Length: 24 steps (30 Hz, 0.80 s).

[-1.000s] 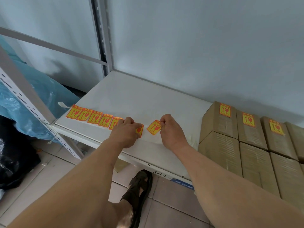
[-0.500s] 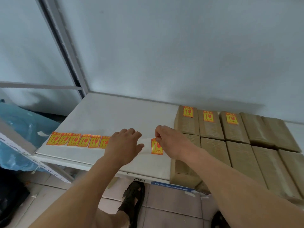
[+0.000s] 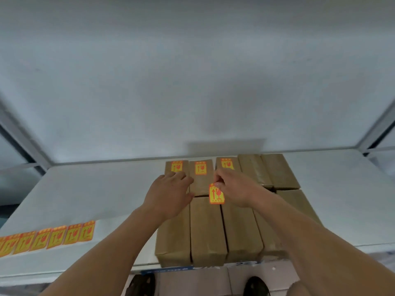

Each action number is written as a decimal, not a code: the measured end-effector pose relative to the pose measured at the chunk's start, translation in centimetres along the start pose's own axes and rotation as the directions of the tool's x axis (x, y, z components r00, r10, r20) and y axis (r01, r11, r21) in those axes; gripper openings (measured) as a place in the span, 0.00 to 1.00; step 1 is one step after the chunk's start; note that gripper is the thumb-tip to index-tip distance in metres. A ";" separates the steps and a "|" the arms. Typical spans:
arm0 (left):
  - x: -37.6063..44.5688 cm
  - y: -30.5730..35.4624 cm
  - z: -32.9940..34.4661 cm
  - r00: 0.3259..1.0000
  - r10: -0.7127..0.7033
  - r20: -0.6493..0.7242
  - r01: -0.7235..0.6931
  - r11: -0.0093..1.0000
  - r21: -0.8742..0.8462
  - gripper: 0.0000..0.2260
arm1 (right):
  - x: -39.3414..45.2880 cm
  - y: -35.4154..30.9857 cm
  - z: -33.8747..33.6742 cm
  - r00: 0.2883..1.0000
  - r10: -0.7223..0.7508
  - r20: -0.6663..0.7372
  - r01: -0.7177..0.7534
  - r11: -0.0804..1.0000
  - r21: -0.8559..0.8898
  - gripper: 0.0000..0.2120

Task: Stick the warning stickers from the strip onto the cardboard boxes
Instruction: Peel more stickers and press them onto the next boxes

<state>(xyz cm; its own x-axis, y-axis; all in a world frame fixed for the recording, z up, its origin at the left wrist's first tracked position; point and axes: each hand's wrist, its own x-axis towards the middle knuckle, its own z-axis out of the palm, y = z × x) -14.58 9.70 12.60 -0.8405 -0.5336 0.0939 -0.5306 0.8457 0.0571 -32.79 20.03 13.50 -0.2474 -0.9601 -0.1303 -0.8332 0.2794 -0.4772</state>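
Lying on the shelf (image 3: 111, 189) left of the boxes (image 3: 208, 227) is the sticker strip (image 3: 48, 239); the left hand (image 3: 168, 194) hovers flat, fingers together, over the boxes, and the right hand (image 3: 234, 186) pinches a loose sticker (image 3: 216, 194) above them

Both forearms bare, no sleeves; hands (image 3: 168, 195) (image 3: 237, 189) ungloved, no rings or watch visible. Dark footwear (image 3: 142, 285) at lower edge, blurred.
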 end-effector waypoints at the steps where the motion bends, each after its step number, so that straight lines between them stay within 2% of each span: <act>1: 1.0 0.8 0.0 1.000 0.012 0.008 -0.012 1.000 0.001 0.18 | -0.1 1.1 -0.6 1.000 0.025 -0.004 -0.024 1.000 0.017 0.05; 7: 5.8 5.2 0.6 0.995 0.081 0.054 -0.081 0.997 -0.001 0.18 | 0.6 7.6 -4.1 0.992 0.115 -0.057 -0.112 0.992 0.058 0.04; 15: 10.6 9.3 2.3 0.985 0.147 0.091 -0.148 0.989 0.003 0.19 | 3.7 13.5 -7.5 0.979 0.144 -0.144 -0.135 0.988 0.076 0.03; 24: 13.1 11.0 4.6 0.974 0.172 0.146 -0.173 0.985 -0.007 0.20 | 7.5 15.8 -6.9 0.990 0.122 -0.070 -0.117 0.990 0.074 0.04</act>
<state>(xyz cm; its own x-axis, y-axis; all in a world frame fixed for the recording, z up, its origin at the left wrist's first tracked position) -31.95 11.98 9.90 -0.9260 -0.3749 -0.0438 -0.3767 0.9252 0.0465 -51.20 17.30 11.01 -0.3813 -0.9158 -0.1263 -0.7596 0.3883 -0.5218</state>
